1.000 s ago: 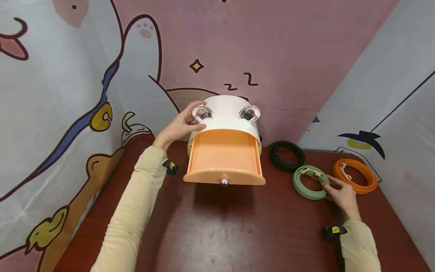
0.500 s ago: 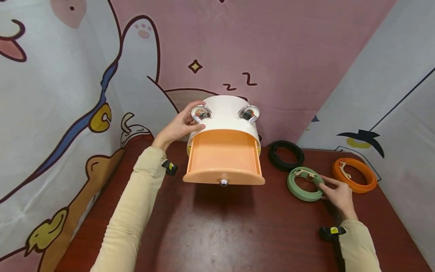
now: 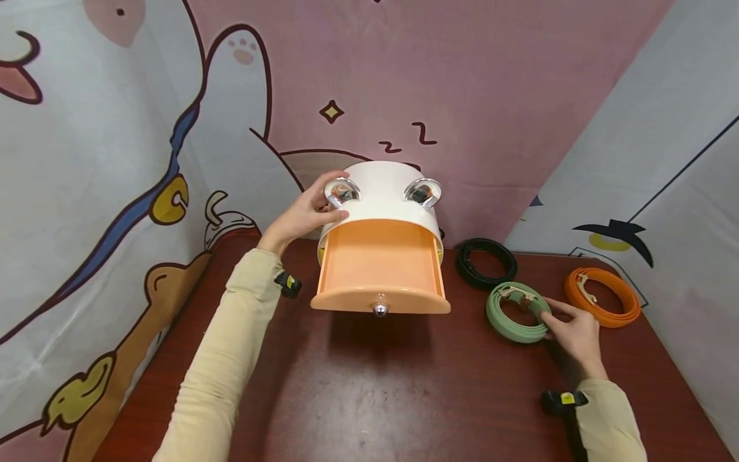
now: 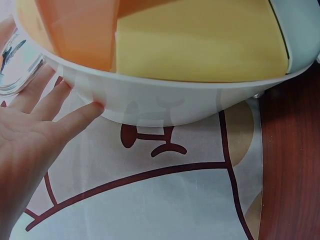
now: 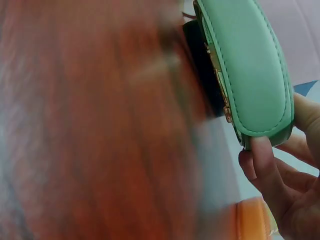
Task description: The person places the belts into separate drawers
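A white drawer box (image 3: pixel 383 183) with two shiny silver eye-like rings stands at the back of the table, its orange drawer (image 3: pixel 381 256) pulled out toward me. My left hand (image 3: pixel 303 215) rests on the box's left side, around the left silver ring (image 3: pixel 343 192); the left wrist view has its nearly straight fingers (image 4: pixel 82 116) against the white shell (image 4: pixel 150 97). At the right, my right hand (image 3: pixel 577 333) pinches the near right edge of a coiled green belt (image 3: pixel 512 328). In the right wrist view the belt (image 5: pixel 250 65) stands on edge relative to the camera, between thumb and fingers.
Behind the green belt lies a coiled black belt (image 3: pixel 485 280), and a coiled orange belt (image 3: pixel 620 317) is right of it. A round metal knob (image 3: pixel 380 309) sticks out from the drawer front. Printed cloth (image 3: pixel 491 83) hangs behind the dark red table (image 3: pixel 369 391).
My right hand has moved the green belt slightly left, away from the orange belt, mostly in the first half second. The left hand, box and drawer stay put.
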A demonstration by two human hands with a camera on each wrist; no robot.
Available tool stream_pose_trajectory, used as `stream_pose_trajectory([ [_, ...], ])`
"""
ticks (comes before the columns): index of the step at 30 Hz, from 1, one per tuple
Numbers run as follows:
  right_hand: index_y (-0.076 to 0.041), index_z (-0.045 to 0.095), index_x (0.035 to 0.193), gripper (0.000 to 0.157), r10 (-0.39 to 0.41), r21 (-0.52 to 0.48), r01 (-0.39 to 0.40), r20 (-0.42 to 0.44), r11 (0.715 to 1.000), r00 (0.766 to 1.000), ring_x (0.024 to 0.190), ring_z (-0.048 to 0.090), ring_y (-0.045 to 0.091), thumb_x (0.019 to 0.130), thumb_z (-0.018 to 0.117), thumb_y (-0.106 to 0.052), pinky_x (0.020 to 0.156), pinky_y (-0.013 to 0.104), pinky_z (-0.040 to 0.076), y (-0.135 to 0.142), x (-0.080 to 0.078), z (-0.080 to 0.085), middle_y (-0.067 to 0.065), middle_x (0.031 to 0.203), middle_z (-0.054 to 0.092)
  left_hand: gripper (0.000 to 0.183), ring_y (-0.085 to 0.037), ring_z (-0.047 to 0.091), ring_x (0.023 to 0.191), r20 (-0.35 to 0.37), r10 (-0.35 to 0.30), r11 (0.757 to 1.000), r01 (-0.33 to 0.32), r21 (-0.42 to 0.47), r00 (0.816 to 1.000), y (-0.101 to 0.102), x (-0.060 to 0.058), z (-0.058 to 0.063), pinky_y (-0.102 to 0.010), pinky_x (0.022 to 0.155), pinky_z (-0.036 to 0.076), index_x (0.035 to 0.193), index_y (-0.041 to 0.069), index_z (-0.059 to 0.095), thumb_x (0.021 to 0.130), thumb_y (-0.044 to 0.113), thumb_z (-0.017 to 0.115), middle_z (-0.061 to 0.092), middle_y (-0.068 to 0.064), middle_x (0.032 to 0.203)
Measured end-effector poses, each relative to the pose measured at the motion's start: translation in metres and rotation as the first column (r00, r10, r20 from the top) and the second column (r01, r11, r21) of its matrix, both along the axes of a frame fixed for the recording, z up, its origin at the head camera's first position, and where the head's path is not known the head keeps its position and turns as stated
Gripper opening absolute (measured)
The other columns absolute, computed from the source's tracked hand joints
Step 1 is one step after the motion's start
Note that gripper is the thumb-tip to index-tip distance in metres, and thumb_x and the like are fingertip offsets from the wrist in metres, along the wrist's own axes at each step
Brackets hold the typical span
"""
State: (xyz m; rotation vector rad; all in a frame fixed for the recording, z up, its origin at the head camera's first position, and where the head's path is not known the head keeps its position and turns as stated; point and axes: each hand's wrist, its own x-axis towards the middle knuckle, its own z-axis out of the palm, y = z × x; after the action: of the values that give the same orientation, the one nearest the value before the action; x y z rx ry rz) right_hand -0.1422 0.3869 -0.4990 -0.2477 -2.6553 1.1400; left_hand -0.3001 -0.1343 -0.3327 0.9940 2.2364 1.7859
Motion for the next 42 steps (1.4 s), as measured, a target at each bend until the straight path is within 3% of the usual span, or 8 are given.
stream_pose_trajectory([
  [8,0.002,0.067,0.116,0.035,-0.009,0.029,0.011,-0.060,1.000,0.998,0.052,0.059,0.014,0.091,0.069,-0.022,0.047,0.022,0.047,-0.013,0.001,0.021,0.019,0.089,0.066,0.070,-0.015,0.050,0.072,0.001,-0.007,1.000,0.007,-0.013,1.000,0.000,0.000,0.000,-0.026,0.065,0.042,0.148,0.012,0.029,0.090,-0.005,0.064,0.058,-0.019,0.108],
  [11,0.002,0.068,0.115,0.034,-0.014,0.027,0.016,-0.077,1.000,0.997,0.051,0.058,0.011,0.090,0.070,-0.021,0.057,0.022,0.049,-0.018,-0.001,0.031,0.018,0.086,0.067,0.070,-0.016,0.050,0.072,0.009,-0.004,1.000,0.004,-0.013,1.000,-0.001,0.001,-0.001,-0.026,0.065,0.042,0.148,0.013,0.030,0.090,-0.005,0.064,0.058,-0.018,0.106],
  [17,0.002,0.068,0.114,0.032,-0.015,0.008,0.016,-0.104,1.000,0.994,0.050,0.061,0.012,0.089,0.069,-0.018,0.056,0.020,0.051,-0.030,-0.008,0.048,0.019,0.083,0.067,0.070,-0.022,0.054,0.082,0.010,-0.001,1.000,0.001,-0.004,1.000,-0.002,0.001,-0.001,-0.027,0.069,0.044,0.148,0.012,0.030,0.090,-0.007,0.063,0.058,-0.019,0.111],
  [18,0.002,0.068,0.114,0.032,-0.012,0.011,0.013,-0.106,1.000,0.994,0.051,0.063,0.013,0.089,0.069,-0.019,0.047,0.020,0.048,-0.032,-0.008,0.051,0.020,0.087,0.066,0.070,-0.022,0.054,0.082,0.007,-0.001,1.000,0.001,-0.001,1.000,-0.002,0.001,-0.001,-0.027,0.069,0.044,0.148,0.011,0.030,0.090,-0.007,0.063,0.058,-0.019,0.111],
  [25,0.001,0.069,0.113,0.032,0.002,0.012,-0.001,-0.117,1.000,0.993,0.053,0.065,0.015,0.089,0.070,-0.021,0.047,0.021,0.049,-0.041,-0.012,0.062,0.017,0.085,0.068,0.070,-0.016,0.049,0.073,-0.002,0.006,1.000,-0.006,-0.019,1.000,-0.001,0.001,0.001,-0.027,0.065,0.041,0.148,0.013,0.030,0.090,-0.005,0.064,0.058,-0.016,0.104],
  [28,0.000,0.070,0.112,0.031,0.011,0.041,-0.006,-0.126,0.999,0.992,0.053,0.063,0.013,0.089,0.070,-0.021,0.057,0.016,0.044,-0.045,-0.014,0.066,0.017,0.084,0.069,0.070,-0.016,0.049,0.072,-0.003,0.008,1.000,-0.008,-0.027,1.000,-0.001,0.001,0.001,-0.027,0.065,0.041,0.148,0.013,0.030,0.090,-0.003,0.065,0.058,-0.015,0.104],
  [36,0.001,0.069,0.112,0.029,0.086,0.047,-0.078,-0.174,0.996,0.981,0.052,0.060,0.006,0.088,0.069,-0.015,0.046,0.021,0.045,-0.058,-0.017,0.084,0.021,0.088,0.068,0.070,-0.015,0.049,0.071,-0.002,-0.011,1.000,0.011,-0.011,1.000,-0.001,0.002,0.002,-0.027,0.064,0.041,0.148,0.012,0.030,0.090,-0.006,0.064,0.056,-0.015,0.104],
  [42,0.000,0.070,0.111,0.029,0.106,0.028,-0.102,-0.186,0.994,0.977,0.058,0.062,0.000,0.087,0.070,-0.015,0.047,0.021,0.047,-0.065,-0.021,0.097,0.000,0.085,0.068,0.070,-0.016,0.051,0.074,0.005,-0.004,1.000,0.004,-0.013,1.000,-0.001,0.001,0.001,-0.026,0.066,0.043,0.148,0.012,0.030,0.090,-0.005,0.064,0.055,-0.018,0.112],
])
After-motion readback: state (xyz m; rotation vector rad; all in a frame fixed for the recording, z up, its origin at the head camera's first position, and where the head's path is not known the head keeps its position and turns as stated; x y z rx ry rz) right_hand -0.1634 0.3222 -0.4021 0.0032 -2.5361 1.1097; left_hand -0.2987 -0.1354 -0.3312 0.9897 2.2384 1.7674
